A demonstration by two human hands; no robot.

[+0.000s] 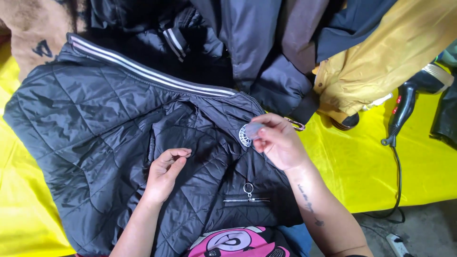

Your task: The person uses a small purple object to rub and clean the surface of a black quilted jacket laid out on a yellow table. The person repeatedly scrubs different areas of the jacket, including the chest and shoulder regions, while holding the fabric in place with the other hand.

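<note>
Counter, covered in yellow cloth: bearing everything listed here, and showing bare yellow at the right and along the left edge, which is where open room for moving is lying.

Black quilted jacket: spreading flat over the left and middle of the counter, its long axis running from the striped collar at upper left down toward the person at lower right; its lower hem is hanging over the near counter edge.

Heap of dark garments and a mustard-yellow jacket: crowding the far edge, touching the quilted jacket's collar side (little free room that way).

Hand-held black appliance with a cord: lying on the yellow cloth well to the right, apart from the jacket.

Right hand: hovering over the jacket's chest, its grip pinching a small pale round piece between thumb and fingertips, just over the round white emblem. This is the nearer hand to the emblem.

Left hand: resting on the quilting to the left of the emblem, fingers loosely curled with thumb and forefinger nearly meeting, holding nothing that can be made out.

Zip pocket with ring pull: lying below the emblem, between the two forearms.
</note>
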